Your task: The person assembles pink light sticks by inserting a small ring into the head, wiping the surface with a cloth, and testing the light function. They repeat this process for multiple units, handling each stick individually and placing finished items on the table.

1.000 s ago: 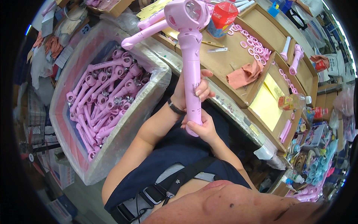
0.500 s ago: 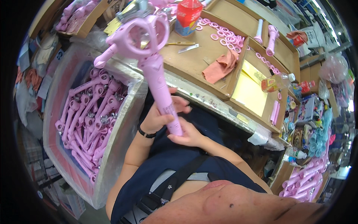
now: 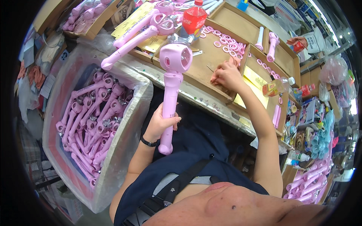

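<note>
A pink toy wand (image 3: 172, 88) with a round, hollow head and a long handle stands nearly upright in front of me. My left hand (image 3: 158, 122) is wrapped round its handle, with the thumb across the front. Over the cardboard tray (image 3: 181, 71) on the bench, my right hand (image 3: 229, 75) has its fingers closed on a salmon-coloured cloth (image 3: 235, 60), which the hand partly covers. Small pink rings (image 3: 226, 39) lie scattered in the tray just beyond it.
At the left stands a plastic-lined bin (image 3: 141, 94) holding many pink wands. More pink wands (image 3: 132, 41) stick out over the bench edge. A red-labelled bottle (image 3: 194, 20) stands behind; another bottle (image 3: 277, 86) lies over yellow paper (image 3: 250, 88) to the right.
My right hand has let go of the wand's handle and reached right to the cloth. The wand, still in my left hand, has come lower and nearer, and its head has turned.
</note>
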